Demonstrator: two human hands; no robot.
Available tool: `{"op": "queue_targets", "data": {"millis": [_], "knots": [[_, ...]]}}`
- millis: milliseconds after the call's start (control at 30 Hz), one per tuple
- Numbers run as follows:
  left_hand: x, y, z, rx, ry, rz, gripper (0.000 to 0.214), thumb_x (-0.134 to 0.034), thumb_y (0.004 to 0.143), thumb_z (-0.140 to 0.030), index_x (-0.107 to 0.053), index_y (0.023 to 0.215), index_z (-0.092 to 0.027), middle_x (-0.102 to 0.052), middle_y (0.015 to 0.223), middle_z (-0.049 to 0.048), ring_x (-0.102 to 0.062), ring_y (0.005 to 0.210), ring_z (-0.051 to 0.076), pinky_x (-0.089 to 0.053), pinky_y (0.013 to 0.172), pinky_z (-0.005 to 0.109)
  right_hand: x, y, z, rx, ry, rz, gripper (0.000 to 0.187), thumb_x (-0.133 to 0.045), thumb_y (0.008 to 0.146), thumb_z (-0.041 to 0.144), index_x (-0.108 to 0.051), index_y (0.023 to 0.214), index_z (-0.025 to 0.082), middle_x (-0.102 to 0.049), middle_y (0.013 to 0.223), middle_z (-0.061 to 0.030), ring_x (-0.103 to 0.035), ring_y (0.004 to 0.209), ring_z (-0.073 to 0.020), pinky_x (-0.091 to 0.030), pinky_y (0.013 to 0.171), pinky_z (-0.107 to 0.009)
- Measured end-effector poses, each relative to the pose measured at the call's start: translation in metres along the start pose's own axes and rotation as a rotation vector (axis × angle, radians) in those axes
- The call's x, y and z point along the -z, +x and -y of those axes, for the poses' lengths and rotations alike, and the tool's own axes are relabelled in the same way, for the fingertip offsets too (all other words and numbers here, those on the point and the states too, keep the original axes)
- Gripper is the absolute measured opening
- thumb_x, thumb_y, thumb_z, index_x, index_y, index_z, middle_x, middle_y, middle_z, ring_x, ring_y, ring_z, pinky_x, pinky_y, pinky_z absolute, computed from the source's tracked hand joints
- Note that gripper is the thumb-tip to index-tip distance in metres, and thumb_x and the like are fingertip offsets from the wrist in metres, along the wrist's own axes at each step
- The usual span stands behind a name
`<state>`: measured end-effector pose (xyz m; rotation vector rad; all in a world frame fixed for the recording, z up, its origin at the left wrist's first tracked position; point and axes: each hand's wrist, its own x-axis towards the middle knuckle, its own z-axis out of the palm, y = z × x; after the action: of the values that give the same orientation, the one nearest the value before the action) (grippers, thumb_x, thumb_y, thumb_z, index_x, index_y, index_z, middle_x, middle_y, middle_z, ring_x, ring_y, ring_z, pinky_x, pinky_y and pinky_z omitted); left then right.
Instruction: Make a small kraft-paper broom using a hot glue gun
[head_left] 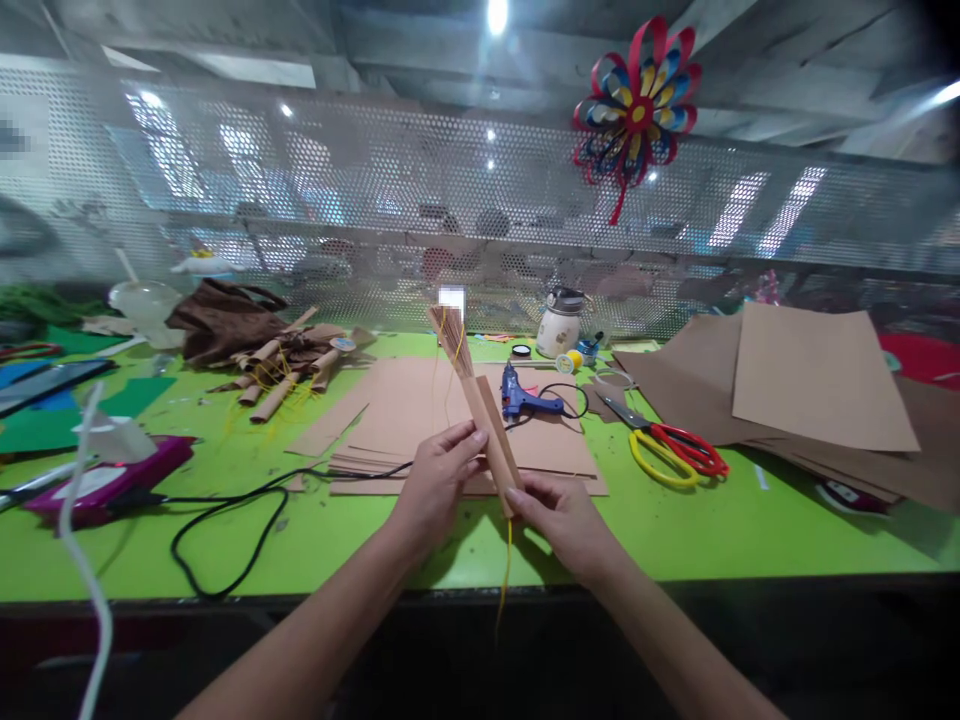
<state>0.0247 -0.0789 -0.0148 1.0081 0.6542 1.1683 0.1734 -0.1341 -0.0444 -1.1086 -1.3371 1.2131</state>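
Observation:
Between my hands, tilted over the table's front part, is a small brown paper broom [491, 440]. Its fringed end [450, 335] points up and away, and a yellow string [507, 575] hangs from the lower end. My left hand [439, 480] pinches the broom's left side near its middle. Thumb and fingers of my right hand [562, 515] close on the lower end. Beneath and behind lies a stack of brown paper sheets [397, 420]. A blue glue gun [525, 395] rests on the sheets just behind the broom.
Red-and-yellow scissors [667, 450] lie to the right, beside large brown sheets [817, 380]. Rolled paper pieces with yellow string [277, 380] are piled at the left. A black cable [255, 490] loops near a purple power strip [112, 485]. A white jar [562, 325] stands behind.

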Motion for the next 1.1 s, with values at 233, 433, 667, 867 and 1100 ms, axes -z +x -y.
{"op": "queue_targets", "data": {"millis": [233,433,667,867,1100], "knots": [[0.004,-0.002,-0.003,0.106,-0.066,0.015,0.016,-0.076,0.071,-0.023,-0.073,0.084,-0.014,-0.070,0.083,0.0047,-0.065,0.075,0.012,-0.052,0.070,0.021,0.002,-0.004,0.006,-0.015,0.093,0.063,0.029,-0.068,0.077,0.043,-0.074,0.086,0.016,-0.062,0.071,-0.0017,-0.052,0.064,-0.0127,-0.045,0.065,-0.028],[0.008,-0.002,-0.013,0.162,-0.071,0.067,0.017,-0.070,0.077,-0.025,-0.070,0.089,-0.013,-0.072,0.089,0.0096,-0.070,0.080,0.020,-0.055,0.073,0.029,0.003,-0.007,0.005,-0.043,0.102,0.100,0.033,-0.067,0.078,0.045,-0.073,0.084,0.014,-0.062,0.069,-0.0023,-0.052,0.063,-0.0136,-0.044,0.065,-0.028],[0.011,0.000,-0.025,0.127,-0.078,0.147,0.023,-0.064,0.084,-0.026,-0.065,0.103,-0.015,-0.070,0.102,0.0114,-0.068,0.094,0.027,-0.055,0.083,0.042,0.014,-0.007,-0.001,-0.025,0.071,0.186,0.032,-0.064,0.082,0.043,-0.069,0.078,0.012,-0.060,0.070,-0.0023,-0.051,0.065,-0.0129,-0.042,0.064,-0.026],[0.013,0.003,-0.025,0.113,-0.120,0.116,0.017,-0.066,0.082,-0.021,-0.068,0.097,-0.013,-0.070,0.090,0.0079,-0.068,0.088,0.023,-0.057,0.079,0.036,0.019,-0.006,0.002,-0.029,0.053,0.224,0.032,-0.063,0.084,0.042,-0.066,0.081,0.011,-0.058,0.073,-0.0025,-0.050,0.069,-0.0126,-0.042,0.067,-0.026],[0.015,0.001,-0.018,0.073,-0.230,0.114,0.012,-0.068,0.079,-0.017,-0.069,0.091,-0.014,-0.071,0.084,0.0051,-0.069,0.081,0.020,-0.056,0.077,0.035,0.021,-0.006,0.001,0.003,0.015,0.260,0.033,-0.058,0.088,0.042,-0.064,0.082,0.010,-0.055,0.071,-0.0016,-0.048,0.066,-0.0116,-0.040,0.065,-0.025]]}}
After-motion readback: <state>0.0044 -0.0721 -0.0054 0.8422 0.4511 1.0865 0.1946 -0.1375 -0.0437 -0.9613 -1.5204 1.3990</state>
